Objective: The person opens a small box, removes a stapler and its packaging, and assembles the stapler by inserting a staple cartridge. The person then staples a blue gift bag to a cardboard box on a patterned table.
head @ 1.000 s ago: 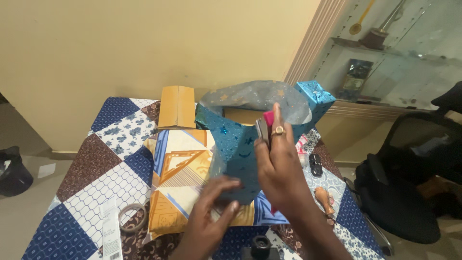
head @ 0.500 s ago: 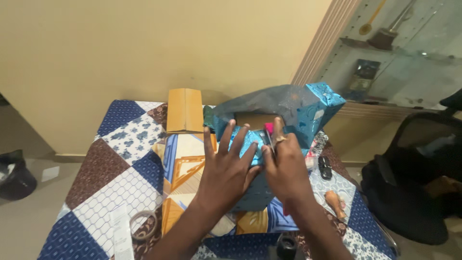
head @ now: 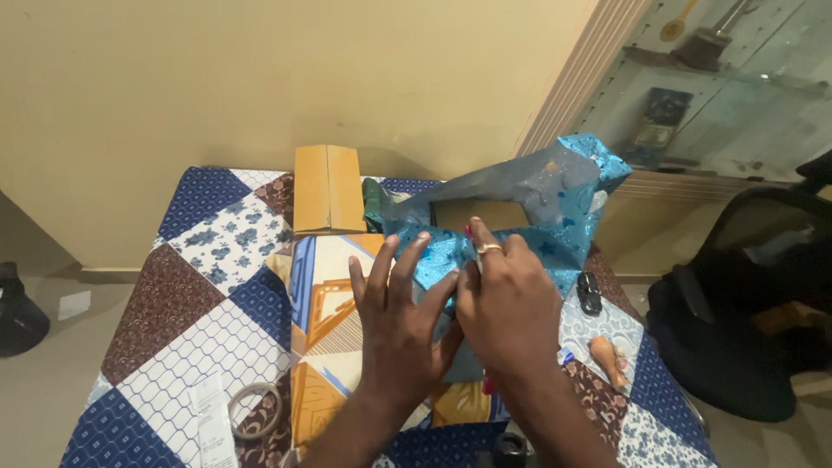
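Both hands have dropped flat since a second ago. Left hand (head: 400,322) and right hand (head: 507,303), fingers spread, press blue wrapping paper (head: 529,212) over a box mid-table (head: 208,286). Thin, slick, crease-prone; hold at folds.

beneath the fingers (head: 407,269) the box is mostly hidden by blue wrapping paper (head: 529,204); nearer, a dark object (head: 511,451) is cut off.
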